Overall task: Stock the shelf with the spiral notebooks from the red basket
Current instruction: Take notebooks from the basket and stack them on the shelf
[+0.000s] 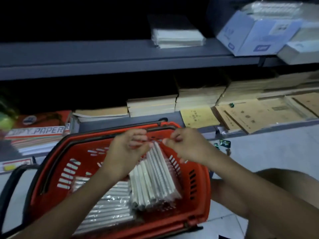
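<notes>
The red basket [57, 159] stands on the floor in front of the low shelf. Inside it several plastic-wrapped spiral notebooks [155, 176] stand on edge in a leaning row, and more wrapped notebooks [110, 204] lie flat to their left. My left hand [127, 149] and my right hand [184, 144] are both over the far end of the standing row, fingers curled, pinching the top edges of the notebooks there. The grey upper shelf [103, 56] runs across above, mostly bare on its left half.
The lower shelf [172, 118] holds stacks of brown and white exercise books [151, 106], yellow and kraft booklets [198, 118] and a copy-paper pack [38, 130]. A wrapped white stack [177, 37] and blue boxes [255, 35] sit on the upper shelf. My knee [283, 180] is at the right.
</notes>
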